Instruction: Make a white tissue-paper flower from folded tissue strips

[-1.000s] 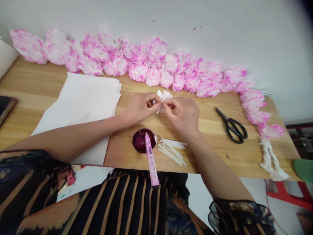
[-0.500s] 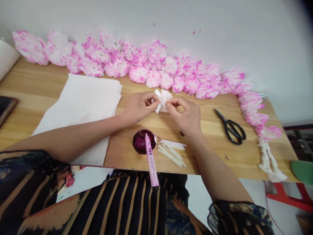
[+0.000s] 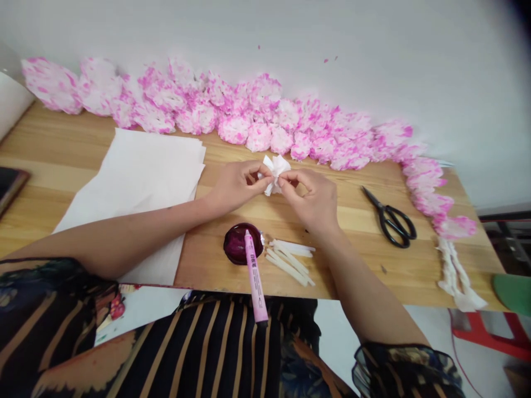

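Across the brown wooden table [image 3: 415, 271], ruffled pink-and-white flowers [image 3: 233, 130] arc from ten o'clock to three; flat white sheets [image 3: 153, 160] lie at nine. Centrally, the left hand [image 3: 238, 185] and right hand [image 3: 313, 194] pinch a small gathered white piece [image 3: 282, 165] between them.

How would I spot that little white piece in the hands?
Along the back of the wooden table runs a row of blotchy pink clumps. In front of its middle, the left hand and right hand pinch the white piece. Unlike the clumps, it is small and nearly plain white.
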A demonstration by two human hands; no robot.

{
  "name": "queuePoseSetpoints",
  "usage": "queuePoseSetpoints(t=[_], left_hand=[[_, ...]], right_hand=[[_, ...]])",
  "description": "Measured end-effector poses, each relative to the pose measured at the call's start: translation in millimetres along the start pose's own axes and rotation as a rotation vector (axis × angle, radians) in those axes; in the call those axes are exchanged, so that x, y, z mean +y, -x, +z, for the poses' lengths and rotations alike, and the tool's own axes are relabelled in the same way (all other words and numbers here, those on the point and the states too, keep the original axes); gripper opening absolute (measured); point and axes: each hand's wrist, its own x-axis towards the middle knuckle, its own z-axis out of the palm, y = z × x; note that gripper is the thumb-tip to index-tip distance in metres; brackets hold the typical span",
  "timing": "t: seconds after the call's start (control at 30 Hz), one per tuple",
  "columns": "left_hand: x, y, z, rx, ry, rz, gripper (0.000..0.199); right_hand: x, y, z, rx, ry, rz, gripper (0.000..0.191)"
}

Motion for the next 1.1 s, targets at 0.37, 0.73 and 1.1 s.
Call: queuePoseSetpoints(t=[0.37,0.73,1.1], left_hand=[[4.8,1.3,2.4,-0.002,-0.011,-0.003,0.017],[3.5,-0.3,3.3,0.026,0.014,0.003,0.015],[6.4,1.0,3.1,0.013,0.022,-0.022,0.015]], right_hand=[[-0.5,2.8,3.0,0.013,0.264,-0.178,0.021],[-4.6,3.0,3.8,0.012,0.226,-0.120,0.019],[-2.0,3.0,2.5,-0.015,0.226,-0.120,0.023]])
